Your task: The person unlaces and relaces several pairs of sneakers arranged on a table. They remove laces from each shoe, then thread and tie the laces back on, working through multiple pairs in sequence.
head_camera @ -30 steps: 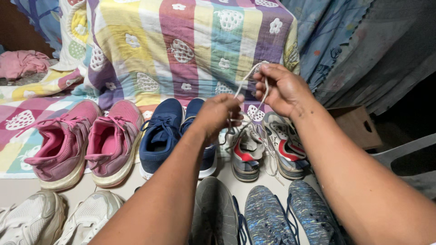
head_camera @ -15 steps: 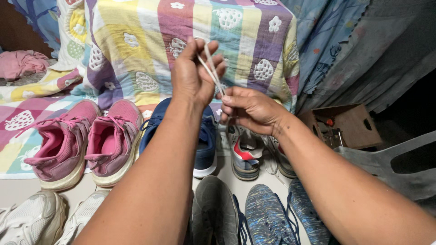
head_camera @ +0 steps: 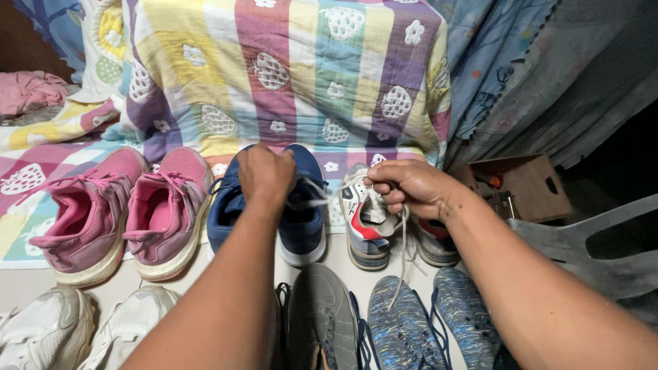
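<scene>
We are closing our left hand (head_camera: 264, 175) into a fist over one end of a white shoelace (head_camera: 322, 194), above the pair of navy sneakers (head_camera: 301, 229). Our right hand (head_camera: 406, 186) is curling shut, pinching the same lace between thumb and fingers; a loose length is hanging down from it toward the blue patterned shoes (head_camera: 404, 325). The lace is stretching taut between both hands, just above the white, red and grey sneaker (head_camera: 367, 229). Pink sneakers (head_camera: 130, 212) are sitting to the left on the checked blanket (head_camera: 288, 68), well apart from our hands.
</scene>
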